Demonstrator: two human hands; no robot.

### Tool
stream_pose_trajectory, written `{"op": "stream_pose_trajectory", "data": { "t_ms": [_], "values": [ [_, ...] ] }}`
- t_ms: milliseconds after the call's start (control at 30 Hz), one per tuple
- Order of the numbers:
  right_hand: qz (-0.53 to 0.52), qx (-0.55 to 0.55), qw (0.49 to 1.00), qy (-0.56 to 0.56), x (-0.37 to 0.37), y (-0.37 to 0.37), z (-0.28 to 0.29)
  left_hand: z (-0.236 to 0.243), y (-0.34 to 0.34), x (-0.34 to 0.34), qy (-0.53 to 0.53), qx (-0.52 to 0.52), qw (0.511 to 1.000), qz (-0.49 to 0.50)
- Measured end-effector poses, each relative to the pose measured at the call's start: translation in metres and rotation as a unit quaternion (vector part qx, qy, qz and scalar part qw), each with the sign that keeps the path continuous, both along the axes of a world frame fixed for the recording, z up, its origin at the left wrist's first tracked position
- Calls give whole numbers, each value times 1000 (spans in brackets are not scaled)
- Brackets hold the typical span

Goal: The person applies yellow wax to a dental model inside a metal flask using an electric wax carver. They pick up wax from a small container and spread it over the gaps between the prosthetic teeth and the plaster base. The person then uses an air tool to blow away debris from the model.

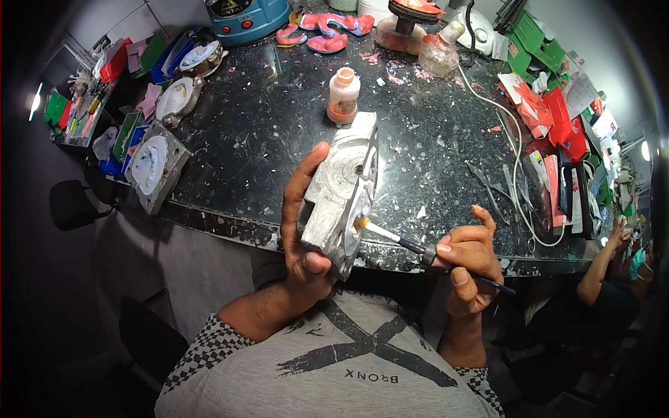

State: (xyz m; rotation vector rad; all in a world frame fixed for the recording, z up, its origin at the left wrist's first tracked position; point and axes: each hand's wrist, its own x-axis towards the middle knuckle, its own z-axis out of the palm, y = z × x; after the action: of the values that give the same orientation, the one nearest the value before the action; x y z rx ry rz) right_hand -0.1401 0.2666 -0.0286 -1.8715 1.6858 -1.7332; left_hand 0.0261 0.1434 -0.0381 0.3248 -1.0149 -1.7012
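Observation:
My left hand [303,223] grips a silvery metal denture flask half [339,177], tilted up on its side above the near edge of the bench. Its thumb is at the lower end and a finger runs along the left side. Between thumb and fingers, my right hand [468,261] holds a thin dark-handled brush [411,245]. The brush's yellowish tip touches the right face of the flask half, where the mould cavity is mostly turned from view. A dark cap-like piece [433,259] sits at the right fingertips. An uncapped bottle [343,95] with pinkish-orange contents stands just beyond the flask.
More flask halves with white plaster [150,166] line the bench's left side. Pink wax pieces [331,31] and a glass burner [439,56] lie at the back. Tweezers-like metal tools [489,187] and a white cable [516,132] are on the right. Another person [613,265] sits far right.

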Motion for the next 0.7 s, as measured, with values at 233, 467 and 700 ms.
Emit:
{"op": "stream_pose_trajectory", "data": {
  "t_ms": [233,467,700],
  "values": [
    [20,7,1000,20,-2,-1,8,-1,1,0,6,4,1000,-2],
    [-26,27,992,120,-6,0,10,-1,2,2,14,11,1000,2],
    [5,-4,999,46,-6,-4,9,-1,2,1,12,12,1000,-5]
  ]
}}
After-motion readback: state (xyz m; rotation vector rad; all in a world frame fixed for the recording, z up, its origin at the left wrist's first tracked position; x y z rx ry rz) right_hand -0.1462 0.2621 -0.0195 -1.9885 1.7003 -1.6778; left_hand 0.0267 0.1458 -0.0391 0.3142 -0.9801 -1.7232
